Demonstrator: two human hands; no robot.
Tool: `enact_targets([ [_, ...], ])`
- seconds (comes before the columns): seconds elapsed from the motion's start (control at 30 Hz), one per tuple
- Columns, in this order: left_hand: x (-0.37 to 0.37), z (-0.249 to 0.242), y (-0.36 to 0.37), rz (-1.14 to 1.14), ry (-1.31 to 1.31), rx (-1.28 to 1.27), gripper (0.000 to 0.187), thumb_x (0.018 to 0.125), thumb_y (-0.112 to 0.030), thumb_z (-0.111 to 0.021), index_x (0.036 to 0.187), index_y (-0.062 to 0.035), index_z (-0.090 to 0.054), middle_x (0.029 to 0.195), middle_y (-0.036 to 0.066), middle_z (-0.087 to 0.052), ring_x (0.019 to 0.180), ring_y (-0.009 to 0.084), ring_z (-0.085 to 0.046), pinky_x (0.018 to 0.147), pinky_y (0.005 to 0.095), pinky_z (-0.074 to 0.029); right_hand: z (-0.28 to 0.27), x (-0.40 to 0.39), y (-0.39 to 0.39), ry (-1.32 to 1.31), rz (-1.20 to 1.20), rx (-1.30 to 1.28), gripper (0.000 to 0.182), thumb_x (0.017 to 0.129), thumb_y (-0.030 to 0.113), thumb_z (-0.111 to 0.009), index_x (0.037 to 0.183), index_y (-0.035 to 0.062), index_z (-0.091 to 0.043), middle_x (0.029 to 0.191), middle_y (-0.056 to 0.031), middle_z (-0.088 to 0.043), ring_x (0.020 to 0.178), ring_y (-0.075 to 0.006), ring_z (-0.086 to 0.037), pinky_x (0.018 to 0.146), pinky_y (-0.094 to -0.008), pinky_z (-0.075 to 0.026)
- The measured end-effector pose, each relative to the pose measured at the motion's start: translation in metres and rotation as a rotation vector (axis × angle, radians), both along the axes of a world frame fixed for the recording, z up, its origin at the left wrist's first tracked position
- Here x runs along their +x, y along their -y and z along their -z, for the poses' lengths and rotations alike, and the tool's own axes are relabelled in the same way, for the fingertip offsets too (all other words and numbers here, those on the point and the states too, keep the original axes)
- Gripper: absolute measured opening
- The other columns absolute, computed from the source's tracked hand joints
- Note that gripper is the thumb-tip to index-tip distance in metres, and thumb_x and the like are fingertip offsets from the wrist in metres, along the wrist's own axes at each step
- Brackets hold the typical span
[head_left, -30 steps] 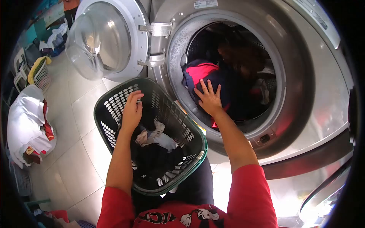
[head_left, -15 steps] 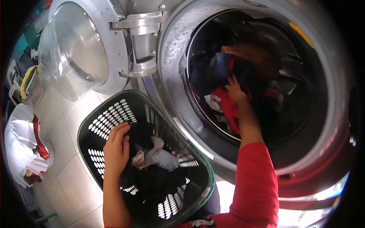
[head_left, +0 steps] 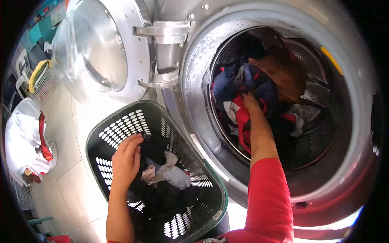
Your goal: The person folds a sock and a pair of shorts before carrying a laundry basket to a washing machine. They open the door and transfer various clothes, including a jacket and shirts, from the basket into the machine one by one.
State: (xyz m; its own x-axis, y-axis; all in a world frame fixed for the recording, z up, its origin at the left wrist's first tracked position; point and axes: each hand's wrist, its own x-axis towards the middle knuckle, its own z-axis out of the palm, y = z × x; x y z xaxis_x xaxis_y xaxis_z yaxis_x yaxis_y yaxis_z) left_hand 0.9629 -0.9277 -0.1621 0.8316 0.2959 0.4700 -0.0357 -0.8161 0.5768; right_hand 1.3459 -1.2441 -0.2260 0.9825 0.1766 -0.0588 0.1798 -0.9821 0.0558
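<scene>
My right hand (head_left: 250, 102) reaches into the drum (head_left: 312, 152) of a front-loading washer, its fingers closed on red cloth (head_left: 242, 121) in the laundry pile. Dark blue clothes (head_left: 225, 87) lie left of it, and a brown garment (head_left: 283, 75) is above and to the right. My left hand (head_left: 127, 156) is over the dark green basket (head_left: 95, 139), near its upper left side, fingers bent and close together; what they hold, if anything, is hidden. Inside the basket are black clothes and a pale grey cloth (head_left: 176, 176).
The round glass door (head_left: 97, 52) hangs open at the upper left on metal hinges (head_left: 164, 33). A white basket with yellow cloth (head_left: 42, 85) and a heap of white laundry (head_left: 24, 137) stand on the tiled floor (head_left: 69, 182) at the left.
The view has shifted, so more of the drum's contents shows. My right hand has gone from spread fingers on the pile to closed fingers on red cloth. My left hand stays over the basket.
</scene>
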Motion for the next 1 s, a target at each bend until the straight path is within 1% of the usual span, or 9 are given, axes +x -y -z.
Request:
enact_targets([
  [0.13,-0.002,0.005,-0.014,-0.052,0.165,0.048,0.018,0.076,0.003,-0.049,0.091,-0.0044,-0.056,0.094,0.010,-0.058,0.087,0.0271,-0.057,0.073,0.0319,-0.046,-0.041,-0.005,-0.037,-0.286,-0.050,-0.365,0.037,0.078,0.014,-0.042,0.113,0.0097,-0.054,0.125,-0.0151,-0.044,0.117,-0.0293,-0.041,0.094,-0.0418,-0.036],
  [0.2,-0.004,0.013,-0.022,-0.095,0.182,0.024,0.017,0.078,0.002,-0.048,0.091,-0.0039,-0.056,0.093,0.011,-0.058,0.087,0.0274,-0.056,0.073,0.0318,-0.045,-0.083,-0.050,-0.074,0.062,-0.189,-0.301,0.028,0.075,0.017,-0.046,0.095,0.0063,-0.062,0.105,-0.0172,-0.058,0.094,-0.0272,-0.058,0.076,-0.0405,-0.047],
  [0.3,-0.005,0.020,-0.029,-0.105,0.285,0.060,0.015,0.080,-0.003,-0.049,0.092,-0.0065,-0.056,0.092,0.009,-0.058,0.084,0.0272,-0.056,0.070,0.0303,-0.045,-0.106,-0.059,-0.101,-0.494,-0.105,0.530,0.035,0.077,0.037,-0.042,0.089,0.0052,-0.053,0.075,-0.0162,-0.061,0.059,-0.0237,-0.060,0.054,-0.0308,-0.048],
  [0.5,-0.002,0.028,-0.031,-0.110,0.260,-0.062,0.015,0.080,-0.001,-0.051,0.093,-0.0065,-0.056,0.095,0.006,-0.058,0.080,0.0191,-0.058,0.064,0.0260,-0.048,-0.025,-0.051,-0.093,-0.550,0.163,1.405,0.035,0.081,0.045,-0.039,0.086,0.0110,-0.048,0.082,-0.0100,-0.059,0.077,-0.0214,-0.056,0.075,-0.0355,-0.041],
  [0.63,-0.003,0.027,-0.032,-0.098,0.280,-0.010,0.014,0.080,-0.003,-0.051,0.092,-0.0068,-0.056,0.094,0.005,-0.059,0.078,0.0192,-0.058,0.062,0.0250,-0.047,0.016,-0.105,-0.098,-0.539,0.076,1.442,0.068,0.078,0.059,-0.041,0.123,0.0068,-0.042,0.125,-0.0098,-0.045,0.114,-0.0286,-0.040,0.099,-0.0389,-0.024],
  [0.77,-0.002,0.028,-0.031,-0.099,0.256,-0.032,0.013,0.081,-0.004,-0.050,0.092,-0.0070,-0.057,0.095,0.004,-0.059,0.079,0.0200,-0.058,0.061,0.0251,-0.047,0.006,-0.115,-0.098,-0.720,0.323,1.439,0.079,0.077,0.063,-0.040,0.128,0.0028,-0.035,0.133,-0.0135,-0.034,0.122,-0.0268,-0.033,0.102,-0.0367,-0.021],
  [0.87,-0.002,0.025,-0.031,-0.096,0.268,0.028,0.013,0.081,-0.004,-0.049,0.092,-0.0069,-0.057,0.095,0.004,-0.059,0.080,0.0208,-0.058,0.062,0.0258,-0.047,0.003,-0.126,-0.112,0.173,0.301,0.720,0.043,0.085,0.040,-0.043,0.102,0.0032,-0.057,0.119,-0.0200,-0.047,0.112,-0.0318,-0.043,0.089,-0.0393,-0.036],
  [0.97,-0.002,0.024,-0.033,-0.131,0.230,-0.054,0.013,0.082,-0.005,-0.049,0.092,-0.0070,-0.057,0.095,0.005,-0.059,0.081,0.0213,-0.058,0.064,0.0266,-0.047,-0.011,-0.139,-0.136,0.995,-0.397,1.009,0.013,0.075,0.001,-0.048,0.082,0.0073,-0.057,0.082,-0.0129,-0.056,0.082,-0.0289,-0.053,0.076,-0.0368,-0.041],
  [1.0,-0.001,0.024,-0.034,-0.129,0.241,-0.037,0.014,0.082,-0.005,-0.049,0.092,-0.0070,-0.057,0.095,0.005,-0.059,0.081,0.0214,-0.058,0.065,0.0267,-0.047,-0.028,-0.158,-0.152,0.929,-0.566,0.988,0.019,0.070,-0.002,-0.047,0.081,0.0085,-0.057,0.076,-0.0101,-0.054,0.077,-0.0264,-0.052,0.076,-0.0349,-0.042],
])
